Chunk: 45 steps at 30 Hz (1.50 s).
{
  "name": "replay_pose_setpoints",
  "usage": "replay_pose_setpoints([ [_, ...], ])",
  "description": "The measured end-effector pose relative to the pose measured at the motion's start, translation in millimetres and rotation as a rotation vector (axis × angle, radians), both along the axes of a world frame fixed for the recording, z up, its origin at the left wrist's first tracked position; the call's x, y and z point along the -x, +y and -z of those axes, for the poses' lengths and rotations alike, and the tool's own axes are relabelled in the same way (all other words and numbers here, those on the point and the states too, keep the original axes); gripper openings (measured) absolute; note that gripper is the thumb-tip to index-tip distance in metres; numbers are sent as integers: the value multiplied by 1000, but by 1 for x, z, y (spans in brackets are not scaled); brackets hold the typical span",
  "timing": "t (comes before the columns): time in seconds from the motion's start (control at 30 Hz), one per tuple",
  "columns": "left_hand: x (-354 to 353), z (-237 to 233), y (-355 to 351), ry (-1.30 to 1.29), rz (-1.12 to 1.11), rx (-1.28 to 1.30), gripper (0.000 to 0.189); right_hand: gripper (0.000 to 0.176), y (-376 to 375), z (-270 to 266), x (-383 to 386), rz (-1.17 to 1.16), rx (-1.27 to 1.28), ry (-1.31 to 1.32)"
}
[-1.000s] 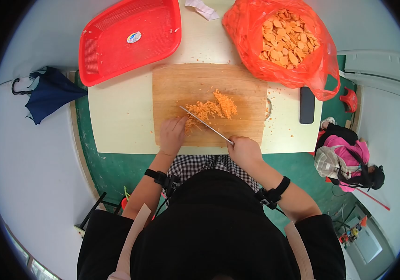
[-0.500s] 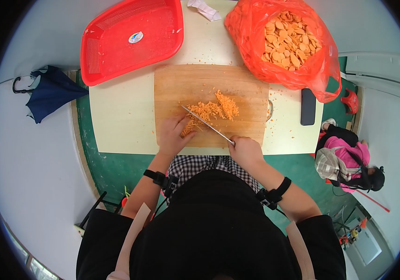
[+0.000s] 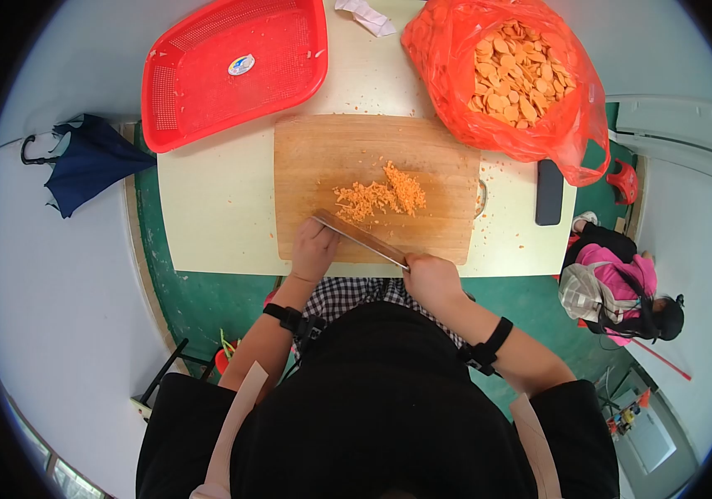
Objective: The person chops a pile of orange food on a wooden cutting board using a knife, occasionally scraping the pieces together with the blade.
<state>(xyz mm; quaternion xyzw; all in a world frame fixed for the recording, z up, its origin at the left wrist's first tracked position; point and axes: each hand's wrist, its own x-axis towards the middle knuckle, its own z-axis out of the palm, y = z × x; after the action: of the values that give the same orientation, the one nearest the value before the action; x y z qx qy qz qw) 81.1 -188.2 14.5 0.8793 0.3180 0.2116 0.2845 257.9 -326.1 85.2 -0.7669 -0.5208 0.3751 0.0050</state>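
My right hand (image 3: 433, 281) grips the handle of a kitchen knife (image 3: 364, 238) over the near part of the wooden cutting board (image 3: 447, 175). The blade is turned so its broad side shows, slanting up to the left. At its tip end, my left hand (image 3: 315, 249) has its fingers curled and pressed together against the blade; the fingertips are partly hidden. Just beyond the knife lies a pile of finely chopped orange vegetable (image 3: 381, 197), perhaps carrot, in the middle of the board.
A red plastic basket (image 3: 198, 112) stands at the back left. At the back right is a red plastic bag (image 3: 447, 75) of orange slices (image 3: 518, 79). A dark phone-like object (image 3: 549, 193) lies at right. Beyond the table, a person (image 3: 622, 274) sits at right.
The knife has drawn nearer to me and turned its flat side up. My left hand has moved back from the chopped pile to the blade's tip, its fingers now closed.
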Motion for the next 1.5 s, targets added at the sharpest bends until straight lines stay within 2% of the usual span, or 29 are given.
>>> replay_pose_setpoints([
  [0.47,-2,0,-5,9,-31,-20,15,16,10,-11,-4,-21,-42,13],
  [0.53,0,2,-5,17,-36,-26,14,16,14,-13,-3,-33,37,27],
  [0.73,0,6,-6,13,-39,-51,13,19,30,3,2,-36,50,48],
  [1.13,1,-11,-4,-1,-44,-6,15,19,13,-12,-22,90,70,64],
  [1.33,1,-8,-4,-3,-63,3,16,18,4,-11,-11,46,-8,74],
  [1.5,2,-2,-5,33,-61,-14,15,18,5,-1,-2,27,26,74],
])
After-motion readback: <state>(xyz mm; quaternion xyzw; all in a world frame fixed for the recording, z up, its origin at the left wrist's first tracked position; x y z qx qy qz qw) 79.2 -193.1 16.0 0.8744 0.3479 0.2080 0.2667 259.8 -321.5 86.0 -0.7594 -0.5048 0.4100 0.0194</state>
